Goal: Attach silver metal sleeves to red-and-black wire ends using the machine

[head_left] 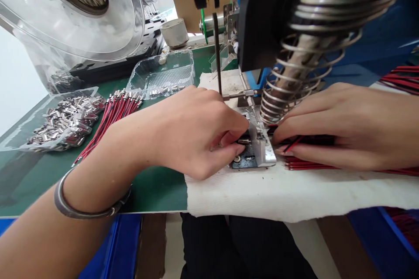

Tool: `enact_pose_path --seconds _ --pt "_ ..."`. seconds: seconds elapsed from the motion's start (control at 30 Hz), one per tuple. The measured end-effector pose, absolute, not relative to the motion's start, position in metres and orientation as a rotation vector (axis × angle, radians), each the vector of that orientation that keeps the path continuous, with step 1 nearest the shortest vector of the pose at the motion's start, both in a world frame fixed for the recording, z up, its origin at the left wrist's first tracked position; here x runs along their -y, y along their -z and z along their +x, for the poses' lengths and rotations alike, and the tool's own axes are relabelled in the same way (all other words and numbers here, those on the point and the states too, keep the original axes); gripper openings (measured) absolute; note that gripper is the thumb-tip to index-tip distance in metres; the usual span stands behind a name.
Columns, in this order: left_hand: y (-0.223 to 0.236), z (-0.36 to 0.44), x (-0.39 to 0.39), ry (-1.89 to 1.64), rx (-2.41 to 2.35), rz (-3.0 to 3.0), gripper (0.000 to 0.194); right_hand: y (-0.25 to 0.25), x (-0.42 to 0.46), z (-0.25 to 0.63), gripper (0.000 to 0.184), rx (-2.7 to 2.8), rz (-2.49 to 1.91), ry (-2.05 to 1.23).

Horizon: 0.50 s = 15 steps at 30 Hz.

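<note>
My left hand is closed, thumb and curled forefinger at the left side of a small metal fixture. A small metal connector shows at its fingertips, mostly hidden. From the right, my right hand pinches a red-and-black wire close to the fixture's upright plate. Beneath that hand lies a bundle of red-and-black wires on the white cloth. Just above the fixture is the tip of a soldering iron, whose spring-wrapped holder slants down between my hands.
At left, a clear plastic tray holds many metal connectors, beside a pile of finished-looking wires. Another clear tray stands behind. A transparent fume hood and a solder spool are farther back. White cloth covers the table's front edge.
</note>
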State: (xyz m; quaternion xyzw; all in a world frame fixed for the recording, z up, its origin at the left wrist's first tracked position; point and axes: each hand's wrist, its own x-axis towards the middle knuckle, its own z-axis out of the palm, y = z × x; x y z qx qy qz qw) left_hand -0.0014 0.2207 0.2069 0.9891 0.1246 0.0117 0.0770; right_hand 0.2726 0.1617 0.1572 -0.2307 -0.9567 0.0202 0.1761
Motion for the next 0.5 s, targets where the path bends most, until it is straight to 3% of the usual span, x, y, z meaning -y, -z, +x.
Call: enact_pose_path --seconds 0.5 --pt "-0.2032 -0.0019 -0.2228 -0.049 -0.368 2.978 0.027 -0.1566 -0.1642 0.2703 0.023 2.704 -0.645 -0.062"
